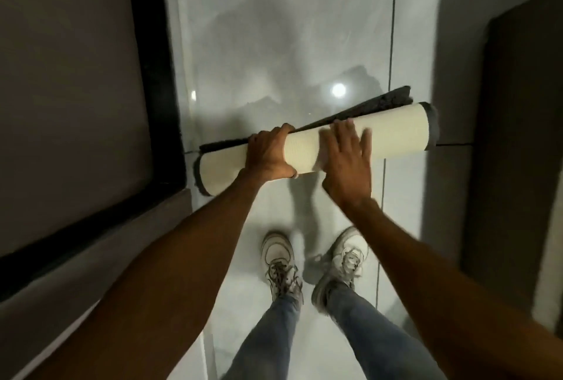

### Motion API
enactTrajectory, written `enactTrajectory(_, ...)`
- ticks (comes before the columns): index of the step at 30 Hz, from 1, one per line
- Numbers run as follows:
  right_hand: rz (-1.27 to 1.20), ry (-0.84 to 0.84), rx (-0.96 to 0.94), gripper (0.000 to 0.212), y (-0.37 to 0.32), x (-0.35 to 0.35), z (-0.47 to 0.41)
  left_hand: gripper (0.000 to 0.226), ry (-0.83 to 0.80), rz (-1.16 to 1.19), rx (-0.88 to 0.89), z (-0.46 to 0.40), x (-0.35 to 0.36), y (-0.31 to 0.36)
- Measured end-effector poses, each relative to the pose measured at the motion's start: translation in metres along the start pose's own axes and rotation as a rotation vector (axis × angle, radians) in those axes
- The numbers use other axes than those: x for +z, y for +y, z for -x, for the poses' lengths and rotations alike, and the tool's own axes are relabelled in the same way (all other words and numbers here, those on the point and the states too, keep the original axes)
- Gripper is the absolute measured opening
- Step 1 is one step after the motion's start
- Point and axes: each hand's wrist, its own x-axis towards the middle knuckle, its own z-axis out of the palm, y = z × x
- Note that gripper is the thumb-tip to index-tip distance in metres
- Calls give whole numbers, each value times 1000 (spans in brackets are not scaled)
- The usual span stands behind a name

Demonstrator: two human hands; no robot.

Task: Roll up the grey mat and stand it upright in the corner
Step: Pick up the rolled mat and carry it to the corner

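Hands meet on the rolled grey mat with its cream woven backing turned outward [393,133], which is held off the glossy pale tiled floor [274,29] at a slant, its right end higher in the frame than its left. The left hand [269,153] is wrapped around the roll left of its middle, fingers curled over the top and thumb underneath, clamped on it. The right hand [347,163] lies just beside the left, flat against the near face of the roll with its fingers spread and straight, pressing rather than closing; it is blurred. The roll runs past both hands, a short stretch sticking out to the left and a longer one to the right, where the dark grey pile shows as a ring at the end. A loose flap of that dark pile stands out along the far side of the roll, behind the fingertips. Below the mat, two pale lace-up sneakers [278,261] and blue-jeaned legs stand on the tiles. A dark-framed grey panel [76,90] fills the left side, its black edge close to the roll's left end, and a dark brown upright surface [518,151] rises on the right.
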Motion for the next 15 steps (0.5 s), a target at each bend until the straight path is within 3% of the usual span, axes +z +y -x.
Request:
enactTrajectory(2,-197,103,-72,61,-19,-49,19,108,-4,94,-66,15,-51,13)
enactTrajectory(4,-492,162,-8,41,-28,-89,6,109,0,200,-106,12,-91,20)
enactTrajectory(6,-804,259,263,34,-29,-136,-42,111,27,266,-132,-5,-144,31)
enactTrajectory(8,-1025,353,569,52,-24,-181,-106,114,59,321,-135,-38,-199,43)
enactTrajectory(10,-1375,194,704,79,-14,-216,-171,115,110,369,-126,-73,-249,51)
enactTrajectory(12,-1669,-83,602,108,-1,-254,-240,117,134,464,-123,-112,-298,61)
enactTrajectory(13,-1672,-188,487,109,3,-273,-271,119,140,511,-116,-128,-318,64)
enactTrajectory(15,-1603,-266,273,92,4,-314,-334,122,161,629,-82,-164,-360,72)
